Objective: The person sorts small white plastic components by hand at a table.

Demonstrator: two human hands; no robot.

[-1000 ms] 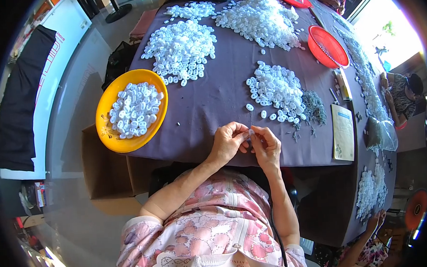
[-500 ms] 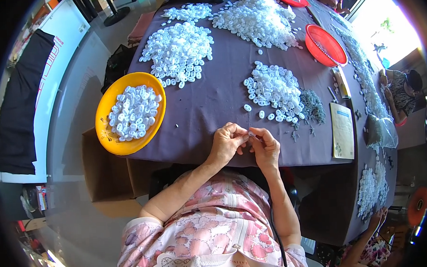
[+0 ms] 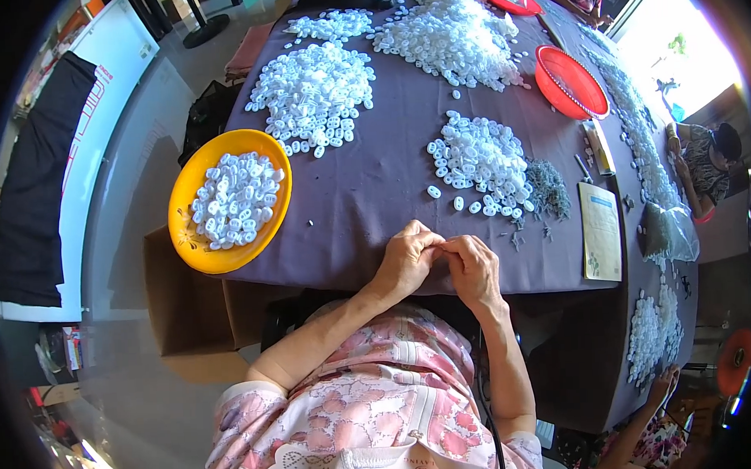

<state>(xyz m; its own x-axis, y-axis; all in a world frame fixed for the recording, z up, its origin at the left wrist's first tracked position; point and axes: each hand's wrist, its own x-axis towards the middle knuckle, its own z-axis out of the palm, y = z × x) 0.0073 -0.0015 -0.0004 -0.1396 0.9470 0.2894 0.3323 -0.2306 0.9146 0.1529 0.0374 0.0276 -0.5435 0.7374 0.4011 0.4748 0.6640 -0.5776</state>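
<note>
At the table's near edge my left hand (image 3: 406,261) and my right hand (image 3: 474,271) meet, fingertips pressed together in a pinch. Both are closed, and whatever lies between the fingers is hidden behind them. Just beyond my hands is a pile of small white oval plastic pieces with two holes (image 3: 479,161), a few of them lying loose at its near side. A heap of small grey plastic parts (image 3: 548,189) touches that pile on its right. To the left, a yellow bowl (image 3: 183,229) holds more of the white pieces.
Larger white heaps (image 3: 311,92) cover the far part of the dark tablecloth (image 3: 350,206). A red basket (image 3: 570,83) stands at the right, above a tan booklet (image 3: 600,231). An open cardboard box (image 3: 188,311) sits below the bowl. Other people work along the right side.
My hands have turned so their backs face up more, and the fingertips have closed together. A pale bit that showed between the fingers is now covered. My right hand has shifted slightly right and nearer.
</note>
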